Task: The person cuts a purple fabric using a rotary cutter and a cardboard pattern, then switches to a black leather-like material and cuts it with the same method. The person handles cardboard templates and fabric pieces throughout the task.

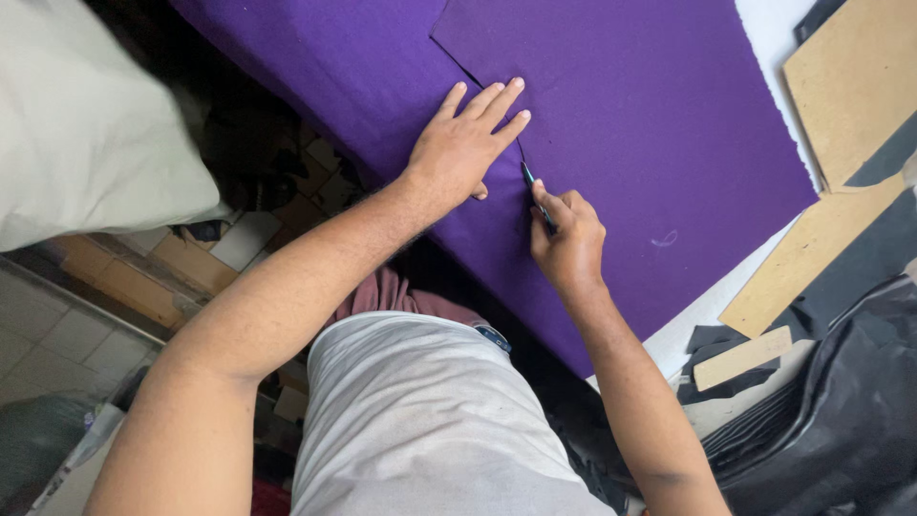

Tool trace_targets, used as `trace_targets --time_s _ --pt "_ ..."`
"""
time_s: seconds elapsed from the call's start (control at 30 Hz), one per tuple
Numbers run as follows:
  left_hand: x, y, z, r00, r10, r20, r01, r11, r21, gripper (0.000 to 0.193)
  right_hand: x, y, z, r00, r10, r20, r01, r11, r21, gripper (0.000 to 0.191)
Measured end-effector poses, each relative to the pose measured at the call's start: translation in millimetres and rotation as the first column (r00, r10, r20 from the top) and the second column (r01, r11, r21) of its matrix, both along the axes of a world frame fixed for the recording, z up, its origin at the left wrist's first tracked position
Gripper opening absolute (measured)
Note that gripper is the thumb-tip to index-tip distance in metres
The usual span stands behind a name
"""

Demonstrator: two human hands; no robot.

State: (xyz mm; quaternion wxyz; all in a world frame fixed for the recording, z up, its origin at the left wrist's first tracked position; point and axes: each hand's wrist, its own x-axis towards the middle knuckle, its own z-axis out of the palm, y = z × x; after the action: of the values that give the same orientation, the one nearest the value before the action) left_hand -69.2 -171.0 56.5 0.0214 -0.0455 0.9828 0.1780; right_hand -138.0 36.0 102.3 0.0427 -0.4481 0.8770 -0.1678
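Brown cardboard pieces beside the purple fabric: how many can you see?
3: a large brown cardboard piece top right, a long brown cardboard strip below it, a small brown cardboard strip lower down. More may be hidden.

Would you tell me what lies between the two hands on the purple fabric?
In the head view, only a narrow strip of purple fabric and the dark tip of the pen-like tool lie between the left hand and right hand.
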Motion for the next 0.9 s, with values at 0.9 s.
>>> trace_targets --time_s 0.9 --pt "34.3 82.9 25.6 0.988 -0.151 -0.019 0.151 0.988 0.024 0.078 -2.1 62.1 33.7 0.948 0.319 -0.017 -0.296 0.898 0.327 0.041"
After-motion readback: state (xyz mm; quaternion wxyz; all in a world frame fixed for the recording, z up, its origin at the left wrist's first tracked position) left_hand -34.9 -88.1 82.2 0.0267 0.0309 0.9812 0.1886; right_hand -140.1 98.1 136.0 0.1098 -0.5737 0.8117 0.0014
